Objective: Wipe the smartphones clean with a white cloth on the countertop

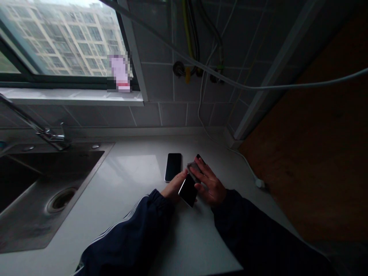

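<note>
A dark phone [187, 190] with a shiny edge is tilted above the white counter, gripped by my left hand [173, 186] with the thumb along its side. My right hand [212, 186] lies over the upper part of that phone, fingers stretched forward. Under its fingertips is a thin grey piece [194, 171], which looks like a cloth, pressed against the phone. Part of the phone is hidden by the right hand and the grey piece. Just left of the hands, a second phone [173, 167] with a black screen lies flat on the counter.
At the left a steel sink [94, 168] with a chrome faucet [53, 138] is set into the counter [129, 214]. A white cable [247, 161] ends in a plug [259, 183] at the right. Another cable [244, 86] hangs across above. A pixelated object [120, 72] stands on the windowsill.
</note>
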The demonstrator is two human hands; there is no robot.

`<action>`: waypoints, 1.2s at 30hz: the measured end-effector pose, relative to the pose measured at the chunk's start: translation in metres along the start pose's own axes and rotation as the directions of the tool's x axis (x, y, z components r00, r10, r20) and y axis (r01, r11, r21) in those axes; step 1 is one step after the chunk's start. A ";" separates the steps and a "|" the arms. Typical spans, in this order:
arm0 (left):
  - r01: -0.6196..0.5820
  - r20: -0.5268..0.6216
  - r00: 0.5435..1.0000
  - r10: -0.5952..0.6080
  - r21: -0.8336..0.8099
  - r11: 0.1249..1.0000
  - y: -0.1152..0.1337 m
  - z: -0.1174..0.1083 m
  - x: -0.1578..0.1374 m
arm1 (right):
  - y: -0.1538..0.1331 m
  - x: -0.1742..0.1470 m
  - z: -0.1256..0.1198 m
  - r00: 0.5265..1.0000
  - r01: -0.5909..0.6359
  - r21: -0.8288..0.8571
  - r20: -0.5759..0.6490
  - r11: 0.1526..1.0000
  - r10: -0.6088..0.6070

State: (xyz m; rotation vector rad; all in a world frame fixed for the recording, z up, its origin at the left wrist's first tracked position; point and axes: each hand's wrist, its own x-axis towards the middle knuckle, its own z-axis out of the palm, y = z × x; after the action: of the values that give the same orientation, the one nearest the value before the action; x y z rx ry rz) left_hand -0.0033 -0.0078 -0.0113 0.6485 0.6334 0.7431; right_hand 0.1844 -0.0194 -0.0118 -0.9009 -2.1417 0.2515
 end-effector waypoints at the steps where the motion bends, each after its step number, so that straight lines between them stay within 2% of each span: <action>1: 0.001 0.007 1.000 -0.001 0.005 1.000 0.001 0.001 0.000 | 0.001 0.000 0.000 0.999 -0.035 -0.014 -0.010 0.999 0.035; 5: -0.029 0.086 0.996 0.027 0.013 1.000 0.003 0.003 -0.002 | 0.005 0.001 -0.002 0.979 -0.200 -0.049 -0.035 0.979 0.198; 8: -0.035 0.099 0.995 0.035 0.007 0.999 0.004 0.004 -0.003 | 0.007 0.001 -0.001 0.971 -0.237 -0.032 -0.038 0.971 0.235; 12: -0.048 0.082 0.996 0.046 0.021 0.999 0.002 0.004 -0.002 | 0.008 -0.001 0.002 0.983 -0.178 0.015 -0.046 0.984 0.179; 16: -0.065 0.031 0.997 0.064 0.020 0.998 -0.003 0.000 0.003 | 0.003 -0.001 0.001 0.999 -0.040 0.062 -0.005 0.997 0.040; 19: -0.113 0.043 0.993 0.113 -0.001 0.994 -0.006 -0.003 0.006 | 0.000 0.000 -0.001 0.999 0.043 0.104 0.012 0.994 -0.044; 22: -0.116 0.055 0.992 0.116 -0.001 0.993 -0.006 -0.003 0.005 | -0.001 0.000 -0.001 1.000 0.025 0.060 0.001 0.998 -0.026; 26: -0.072 0.096 0.993 0.070 0.010 0.997 0.001 0.003 -0.002 | 0.003 0.001 -0.001 0.985 -0.162 -0.091 -0.065 0.982 0.157; 28: -0.068 0.112 0.992 0.067 0.009 0.998 0.004 0.005 -0.004 | 0.005 0.002 -0.003 0.973 -0.221 -0.135 -0.092 0.966 0.210; 31: -0.075 0.139 0.987 0.077 -0.018 0.997 0.003 0.003 -0.003 | 0.005 0.004 -0.005 0.980 -0.192 -0.137 -0.087 0.972 0.181; 36: -0.121 0.141 0.982 0.123 -0.027 0.992 0.000 0.002 0.000 | 0.001 0.001 -0.001 0.998 -0.034 -0.056 -0.047 0.998 0.031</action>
State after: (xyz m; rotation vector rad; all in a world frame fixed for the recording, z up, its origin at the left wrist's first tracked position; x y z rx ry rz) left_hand -0.0021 -0.0079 -0.0099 0.7212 0.4580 0.8079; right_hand 0.1853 -0.0180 -0.0113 -0.9660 -2.1022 0.1850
